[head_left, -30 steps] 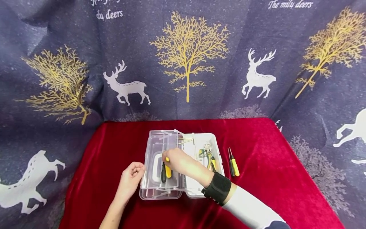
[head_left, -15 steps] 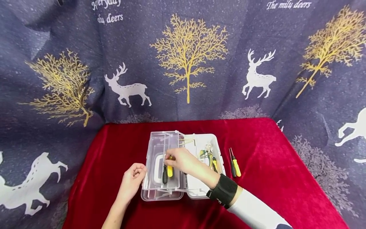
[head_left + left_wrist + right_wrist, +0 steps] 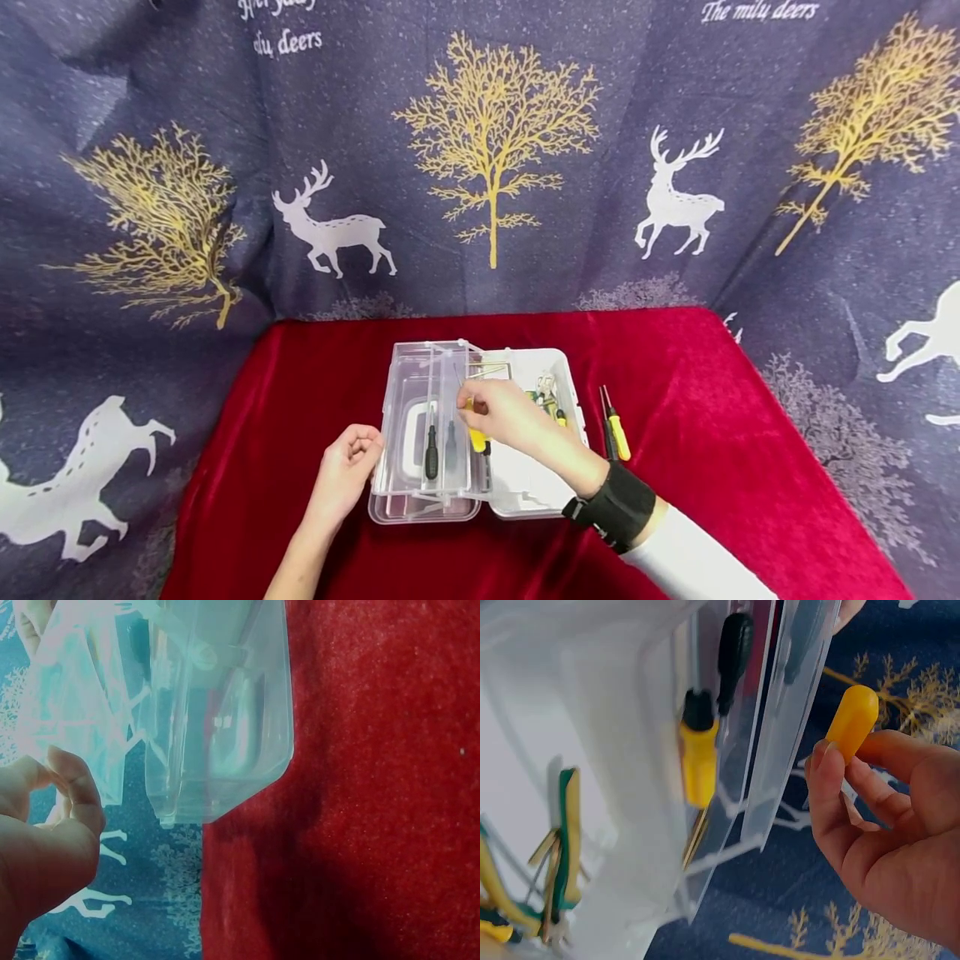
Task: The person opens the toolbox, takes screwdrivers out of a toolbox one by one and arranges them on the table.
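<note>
My right hand [image 3: 498, 408] pinches a yellow-handled screwdriver [image 3: 853, 720] between thumb and fingers, above the right side of the clear tray [image 3: 405, 358]. A black-handled screwdriver [image 3: 431, 454] lies in that tray. My left hand [image 3: 348, 467] is at the tray's left edge, its thumb and index finger curled on the rim; the left wrist view shows the fingers [image 3: 71, 772] against the clear plastic. In the right wrist view, a yellow handle with a black collar [image 3: 699, 761] shows at the clear wall; whether it is a reflection I cannot tell.
The white toolbox half [image 3: 551, 362] holds pliers [image 3: 543, 396] and a gold hex key [image 3: 495, 367]. Two screwdrivers [image 3: 617, 433], yellow and black, lie on the red cloth [image 3: 675, 400] to the right. A patterned curtain [image 3: 525, 167] hangs behind.
My right hand has lifted the yellow-handled screwdriver away from the black one and moved right with it, towards the white half. The left hand has stayed at the tray's edge.
</note>
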The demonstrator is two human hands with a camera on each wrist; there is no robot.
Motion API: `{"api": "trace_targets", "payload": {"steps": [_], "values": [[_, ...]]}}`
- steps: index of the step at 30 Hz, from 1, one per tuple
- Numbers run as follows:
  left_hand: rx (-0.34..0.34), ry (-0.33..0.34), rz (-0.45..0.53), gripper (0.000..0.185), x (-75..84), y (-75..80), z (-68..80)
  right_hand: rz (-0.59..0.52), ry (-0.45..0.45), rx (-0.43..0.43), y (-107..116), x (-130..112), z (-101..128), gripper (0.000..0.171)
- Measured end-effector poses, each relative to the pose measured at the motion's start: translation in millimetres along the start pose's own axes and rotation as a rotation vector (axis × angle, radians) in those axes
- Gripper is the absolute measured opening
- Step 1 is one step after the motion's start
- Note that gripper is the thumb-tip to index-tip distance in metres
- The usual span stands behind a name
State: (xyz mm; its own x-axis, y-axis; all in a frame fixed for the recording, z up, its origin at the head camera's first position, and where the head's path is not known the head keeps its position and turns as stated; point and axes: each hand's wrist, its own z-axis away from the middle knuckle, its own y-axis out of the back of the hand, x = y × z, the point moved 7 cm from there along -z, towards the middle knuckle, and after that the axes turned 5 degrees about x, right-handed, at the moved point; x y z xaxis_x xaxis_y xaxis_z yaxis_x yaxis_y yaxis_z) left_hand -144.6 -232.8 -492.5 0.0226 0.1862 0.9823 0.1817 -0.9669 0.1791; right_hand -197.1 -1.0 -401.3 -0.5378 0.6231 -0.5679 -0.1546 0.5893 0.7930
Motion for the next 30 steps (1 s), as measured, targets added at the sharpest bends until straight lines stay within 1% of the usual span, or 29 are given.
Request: {"api": "trace_targets", "payload": {"steps": [7, 14, 17, 23, 30], "values": [[0.010, 0.012, 0.004, 0.006, 0.4, 2.1, -0.6, -0.016, -0.052, 0.031, 18.5, 23.0, 13.6, 0.009], [0.017, 0.012, 0.001, 0.008, -0.5, 3.8, -2.7, 0.006, -0.089, 0.106, 36.9, 49.9, 30.5, 0.011], [0.018, 0.014, 0.000, 0.007, -1.2, 4.1, -2.7, -0.002, -0.137, 0.118, 41.2, 63.5, 41.1, 0.011], [0.013, 0.013, 0.002, 0.006, -2.1, 3.1, -2.9, 0.019, -0.248, 0.124, 47.8, 96.0, 62.6, 0.011], [0.008, 0.013, -0.001, 0.006, -4.1, 1.9, -3.6, 0.068, -0.337, 0.186, 63.7, 135.6, 90.9, 0.010]]}}
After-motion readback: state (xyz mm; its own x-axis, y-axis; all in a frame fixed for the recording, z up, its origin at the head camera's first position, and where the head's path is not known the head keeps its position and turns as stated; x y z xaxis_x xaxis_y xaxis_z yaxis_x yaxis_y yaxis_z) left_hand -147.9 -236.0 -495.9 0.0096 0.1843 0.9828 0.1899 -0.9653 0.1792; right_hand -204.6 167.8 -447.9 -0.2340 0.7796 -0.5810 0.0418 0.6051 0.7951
